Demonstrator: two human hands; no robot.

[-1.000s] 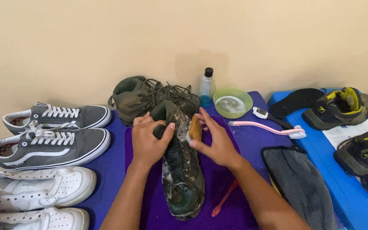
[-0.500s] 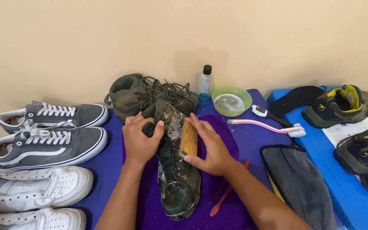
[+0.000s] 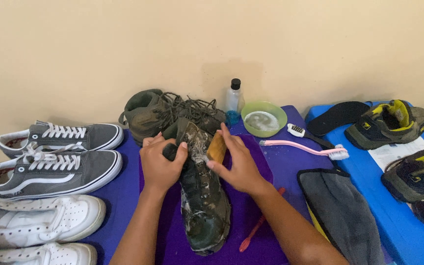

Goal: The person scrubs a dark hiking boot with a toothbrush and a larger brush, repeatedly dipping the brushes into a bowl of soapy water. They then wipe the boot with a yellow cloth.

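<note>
A dark camouflage boot lies on its side on a purple cloth, sole end toward me. My left hand grips the boot's ankle opening and holds it steady. My right hand holds a tan wooden scrub brush pressed against the boot's upper side near the ankle. A second olive boot with loose laces stands just behind, against the wall.
Two grey sneakers and two white sneakers lie at left. Behind the boot are a small bottle, a green bowl and a pink long-handled brush. A red toothbrush, a grey cloth and yellow-trimmed shoes sit at right.
My right hand has slid the brush along the boot's upper side, down and then back up toward the ankle. The left hand keeps its grip on the boot.
</note>
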